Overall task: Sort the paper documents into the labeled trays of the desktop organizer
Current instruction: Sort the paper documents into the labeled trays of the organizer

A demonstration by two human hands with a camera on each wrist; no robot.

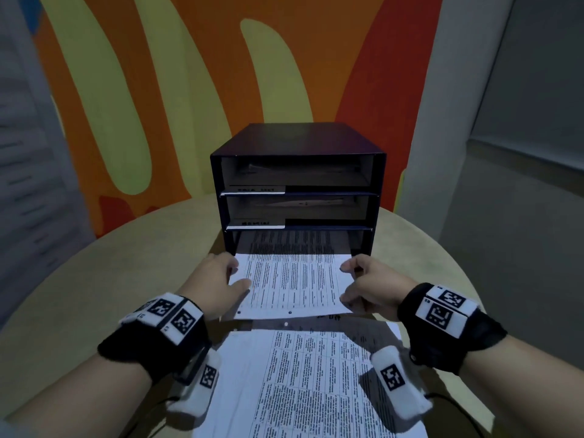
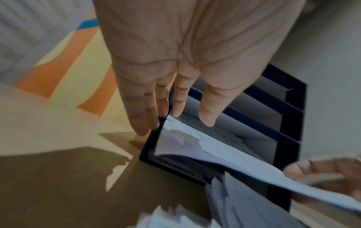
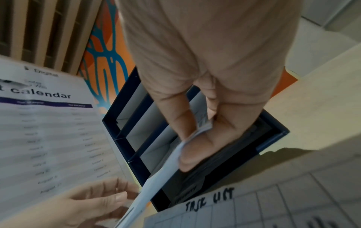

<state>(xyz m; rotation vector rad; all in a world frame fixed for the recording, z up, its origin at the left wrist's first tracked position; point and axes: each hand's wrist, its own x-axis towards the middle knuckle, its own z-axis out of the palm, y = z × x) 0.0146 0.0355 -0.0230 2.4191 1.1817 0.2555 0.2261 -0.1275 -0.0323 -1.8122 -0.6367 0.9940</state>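
Handwritten "TASK LIST" heading legible on white gridded sheet (image 3: 254, 212). Printed white table sheet (image 1: 294, 279) pinched by left hand (image 1: 218, 279) and right hand (image 1: 373, 286), leading edge inside bottom tray of dark blue three-tier organizer (image 1: 297, 184); tray labels illegible.

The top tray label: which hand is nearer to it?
Left. The label sits on the organizer's left side; the left hand is below it, the right hand farther across.

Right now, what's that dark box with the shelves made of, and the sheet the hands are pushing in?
The organizer looks like stiff cardboard or thin board with a dark navy matte skin: flat thin walls, sharp folded edges, pale unpainted insides. It could be plastic-coated; hard to tell. The sheet looks like ordinary white printer paper: thin, printed with black text, bending between the left hand and the right hand.
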